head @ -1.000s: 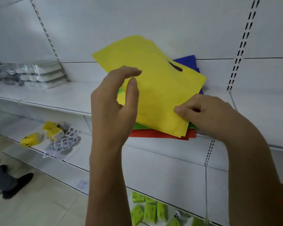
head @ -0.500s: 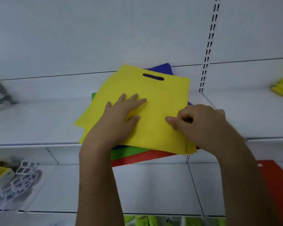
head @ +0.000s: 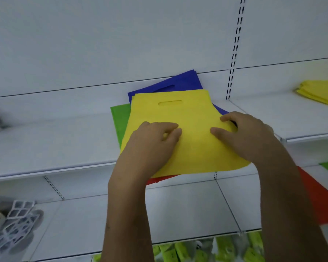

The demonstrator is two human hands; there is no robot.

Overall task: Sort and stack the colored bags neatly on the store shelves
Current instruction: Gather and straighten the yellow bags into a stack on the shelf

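Top bag (head: 186, 129): centre of frame, uppermost on a pile on the middle shelf (head: 51, 146), near edge overhanging the shelf front.
Second bag (head: 180, 83): beneath it, projecting behind, touching the back panel (head: 121, 35).
Third bag (head: 119, 121): projecting left.
Lowest bag (head: 159, 179): projecting at the front edge.
Left hand (head: 151, 146): on top bag, left part.
Right hand (head: 248, 137): on top bag, right edge.
Separate stack (head: 322, 93): right edge of frame, same level.
Lower shelf (head: 187, 214): below the pile.
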